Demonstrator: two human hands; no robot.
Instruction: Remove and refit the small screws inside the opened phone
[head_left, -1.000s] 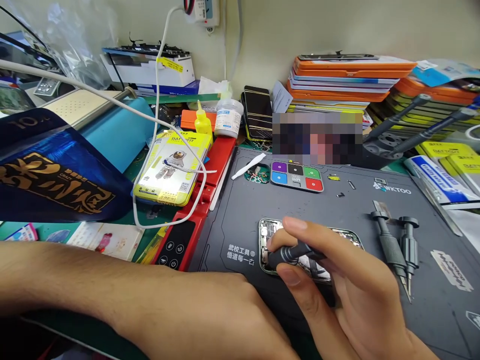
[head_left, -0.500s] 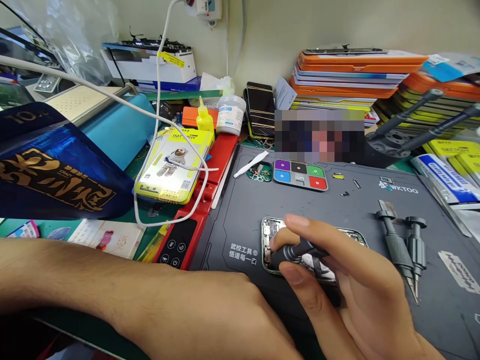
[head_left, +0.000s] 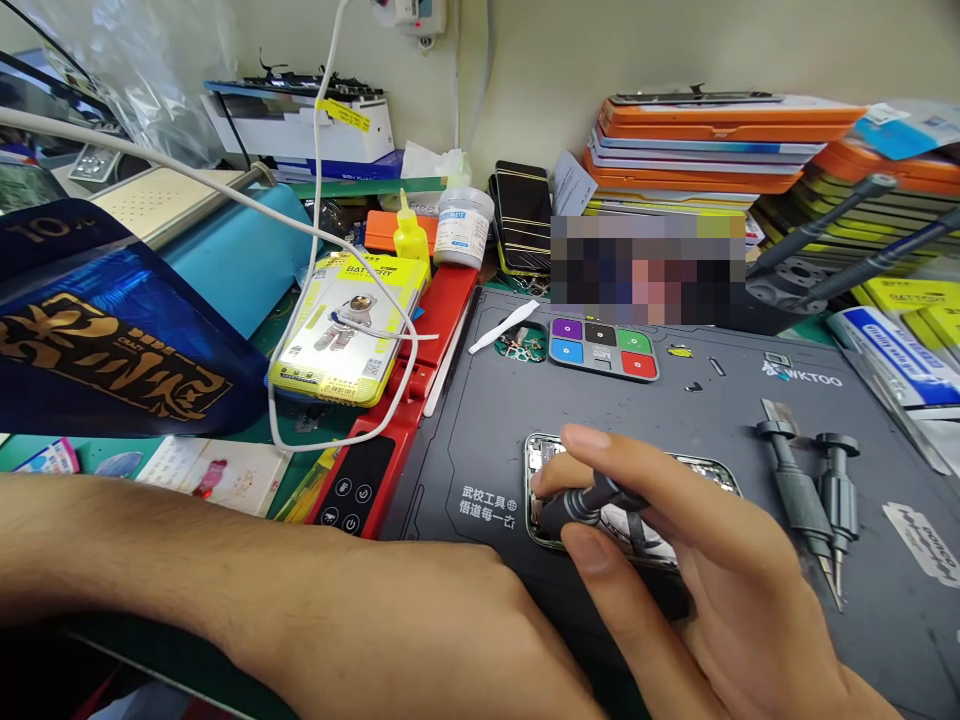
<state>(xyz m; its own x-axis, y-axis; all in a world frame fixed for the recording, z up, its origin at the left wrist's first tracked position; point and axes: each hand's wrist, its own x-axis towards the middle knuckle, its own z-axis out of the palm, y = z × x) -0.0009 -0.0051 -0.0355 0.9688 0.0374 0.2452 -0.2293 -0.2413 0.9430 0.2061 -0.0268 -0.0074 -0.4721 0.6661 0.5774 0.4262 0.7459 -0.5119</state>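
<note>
An opened phone (head_left: 546, 458) lies on the grey work mat, its inner parts showing around my fingers. My right hand (head_left: 720, 560) is closed on a dark screwdriver (head_left: 581, 505) held over the phone's left end. Thumb and forefinger sit on either side of the screwdriver; its tip is hidden. From the left, my left forearm crosses the bench, and my left hand (head_left: 450, 620) rests at the near edge of the mat, back upward. Its fingers are out of sight below my right hand, so what they touch cannot be seen.
On the mat (head_left: 465, 420) to the right lie two screwdrivers (head_left: 806, 500). Farther back are a coloured tray (head_left: 604, 350), a white spudger (head_left: 502, 327) and small metal parts. A red device (head_left: 360, 475), a battery box (head_left: 349, 330) and a looping white cable (head_left: 409, 370) border the left side.
The view has shifted very slightly. My right hand and the screwdriver stay over the phone's left end, with the forefinger barely moved; my left hand looks still.
</note>
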